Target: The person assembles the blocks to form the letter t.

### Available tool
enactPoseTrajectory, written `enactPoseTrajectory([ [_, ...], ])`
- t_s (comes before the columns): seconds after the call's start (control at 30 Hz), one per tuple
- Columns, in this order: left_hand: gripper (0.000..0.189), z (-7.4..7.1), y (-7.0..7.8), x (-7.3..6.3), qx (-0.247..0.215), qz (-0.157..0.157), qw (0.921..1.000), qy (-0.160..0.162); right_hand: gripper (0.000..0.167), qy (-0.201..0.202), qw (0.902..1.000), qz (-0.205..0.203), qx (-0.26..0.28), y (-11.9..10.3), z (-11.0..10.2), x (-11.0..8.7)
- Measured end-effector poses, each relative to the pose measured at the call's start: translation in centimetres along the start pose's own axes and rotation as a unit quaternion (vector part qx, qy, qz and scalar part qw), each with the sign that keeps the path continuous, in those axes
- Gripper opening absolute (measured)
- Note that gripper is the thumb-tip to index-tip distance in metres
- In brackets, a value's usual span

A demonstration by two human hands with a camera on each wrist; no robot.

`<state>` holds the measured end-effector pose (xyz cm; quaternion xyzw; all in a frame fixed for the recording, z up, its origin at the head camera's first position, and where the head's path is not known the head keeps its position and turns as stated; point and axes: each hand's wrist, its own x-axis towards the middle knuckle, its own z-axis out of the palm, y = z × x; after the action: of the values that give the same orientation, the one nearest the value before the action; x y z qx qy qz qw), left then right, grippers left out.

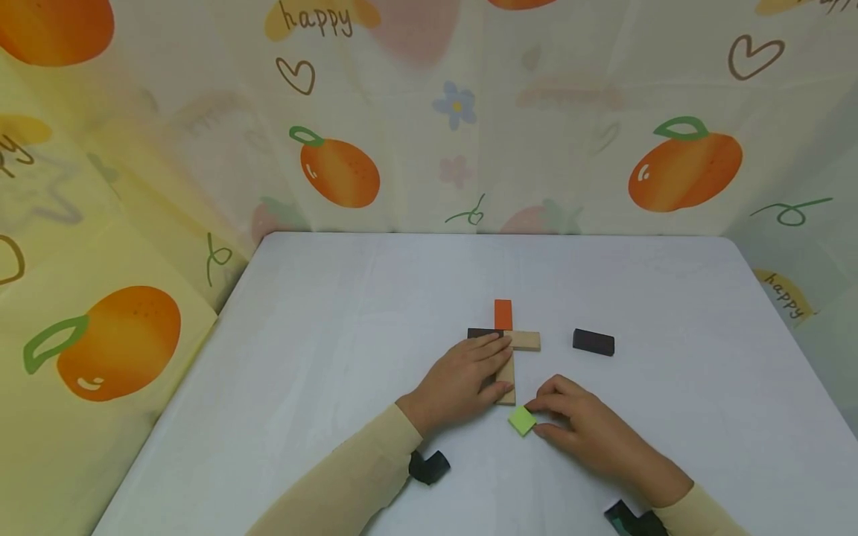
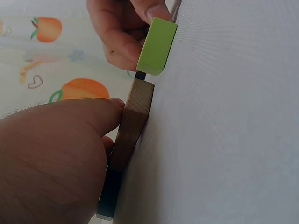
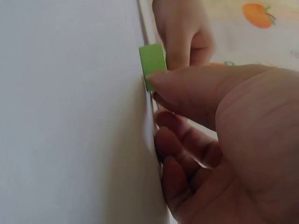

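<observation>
My right hand [image 1: 590, 424] pinches a lime-green block [image 1: 522, 420] between thumb and fingers, low over the white table. Just beyond it, several blocks form a cross: an orange-red one [image 1: 503, 315] at the far end, a black one [image 1: 484, 333] on the left, a pale wooden one [image 1: 528, 342] on the right and another wooden block [image 2: 133, 121] toward me. My left hand [image 1: 462, 383] rests on this cross, its fairly straight fingers over the centre and its thumb against the near wooden block. The fingers partly cover the black block and the near wooden one.
A separate black block [image 1: 593, 342] lies to the right of the cross. The white table [image 1: 335, 313] runs back to a fruit-patterned cloth [image 1: 415, 149]. Dark wrist-worn pieces show at the left sleeve [image 1: 362, 469] and below the right wrist.
</observation>
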<state>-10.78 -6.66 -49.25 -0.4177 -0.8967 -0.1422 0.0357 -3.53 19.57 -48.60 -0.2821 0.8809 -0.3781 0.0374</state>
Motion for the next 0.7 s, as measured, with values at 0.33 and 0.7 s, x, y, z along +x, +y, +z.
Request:
enactPoseTrajectory([
  [0.33, 0.059, -0.24, 0.13, 0.01, -0.004, 0.002, 1.0, 0.001, 0.023, 0.014, 0.9999, 0.0, 0.002, -0.26, 0.45, 0.21],
  [0.7, 0.06, -0.38, 0.31, 0.07, -0.005, -0.011, 0.9999, -0.009, 0.023, 0.012, 0.9999, -0.003, -0.002, -0.36, 0.7, 0.39],
])
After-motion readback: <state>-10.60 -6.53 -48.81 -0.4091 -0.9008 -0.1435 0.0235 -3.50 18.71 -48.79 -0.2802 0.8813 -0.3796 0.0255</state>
